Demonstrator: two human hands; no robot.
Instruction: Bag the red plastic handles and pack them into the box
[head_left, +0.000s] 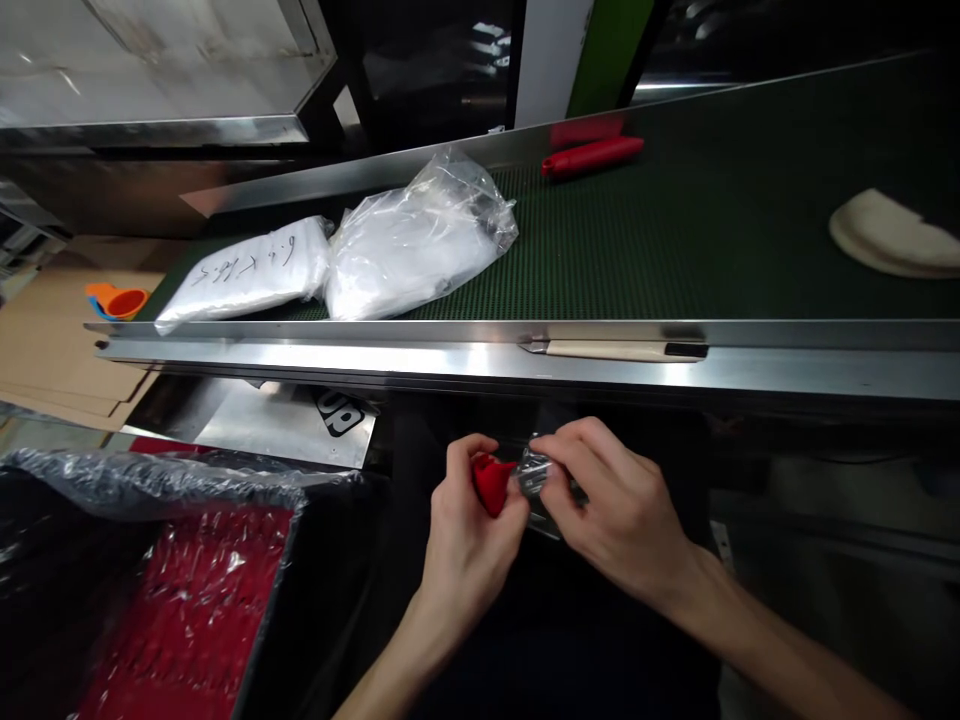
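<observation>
My left hand is closed round a small red piece, most of which is hidden by the fingers. Close beside it, my right hand pinches a clear plastic bag at the red piece's edge. Whether the red piece is inside the bag I cannot tell. Both hands are in front of the conveyor's metal rail. On that rail lies a knife-like tool with a cream handle and a dark end. A red tubular part rests on the green belt behind.
Two plastic-wrapped white bundles lie on the belt's left. A cream pad is at the right. Lower left stands a lined box holding bagged red pieces. Orange and blue cups sit on cardboard.
</observation>
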